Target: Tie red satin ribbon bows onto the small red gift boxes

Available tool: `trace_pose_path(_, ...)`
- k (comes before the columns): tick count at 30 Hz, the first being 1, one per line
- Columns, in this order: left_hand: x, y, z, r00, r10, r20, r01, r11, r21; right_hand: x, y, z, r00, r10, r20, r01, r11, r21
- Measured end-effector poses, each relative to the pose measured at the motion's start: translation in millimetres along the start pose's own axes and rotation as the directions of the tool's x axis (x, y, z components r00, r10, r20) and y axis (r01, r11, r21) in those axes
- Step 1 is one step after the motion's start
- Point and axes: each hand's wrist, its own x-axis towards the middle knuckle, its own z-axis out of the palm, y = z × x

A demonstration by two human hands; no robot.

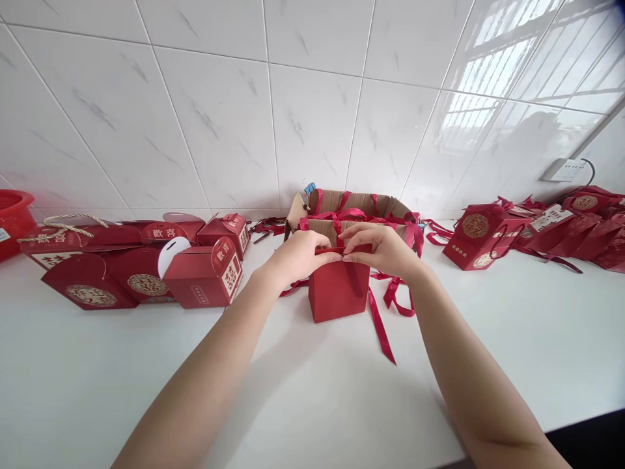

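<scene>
On the smooth white worktop (317, 404), the red gift box (336, 293) could be slid or tipped if it were pressed unevenly, since it seems to be steadied only at its top. The open cardboard box (385, 203) is placed just on the far side; it could be nudged by the knuckles if a wide reach were made, and the ribbons draped over its rim could be dragged along. The thin panel of the gift box could be creased or torn near the top edge if it were squeezed or pulled too hard. The loose ribbon tail (379, 329), laid out to the near right, could be caught under the base or snagged by a forearm; whether it is attached to the gift box cannot be told.

The gift box is stood upright, below and between the two hands, its plain face turned to the near side. Its top edge is pinched from the left by the left hand (303, 254), with the thumb along the near side and the fingers curled beyond. From the right, the middle of that edge is pinched by the right hand (383, 251), thumb and forefinger brought close to the left thumb tip. Whatever small piece may be held there is hidden by the fingertips.
</scene>
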Motion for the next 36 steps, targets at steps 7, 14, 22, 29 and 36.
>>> trace_pose_path(7, 1.7, -2.6, 0.2, 0.999, 0.034, 0.014, -0.034, 0.999, -0.011, -1.6, -6.0, -3.0, 0.999, -0.035, 0.018, 0.036, 0.997, -0.069)
trace_pose_path(14, -1.6, 0.8, -1.4, 0.999, 0.005, 0.040, -0.006, 1.000, 0.008, -1.1, -8.2, -3.3, 1.000, -0.018, 0.019, 0.019, 0.999, -0.048)
trace_pose_path(22, -0.6, -0.5, -1.0, 0.999, 0.023, 0.033, -0.023, 1.000, 0.019, -2.5, -7.1, -7.4, 0.998, 0.009, 0.064, -0.007, 1.000, -0.031)
trace_pose_path(29, 1.1, -3.2, -8.3, 0.994, 0.105, -0.024, -0.106, 0.991, -0.081, -8.9, -16.7, -23.5, 0.999, 0.046, -0.030, -0.038, 0.976, 0.214)
trace_pose_path(36, -22.6, 20.4, -28.2, 0.961, 0.163, -0.222, -0.203, 0.964, -0.170, -9.4, -35.6, -21.5, 0.994, -0.002, -0.110, 0.045, 0.920, 0.390)
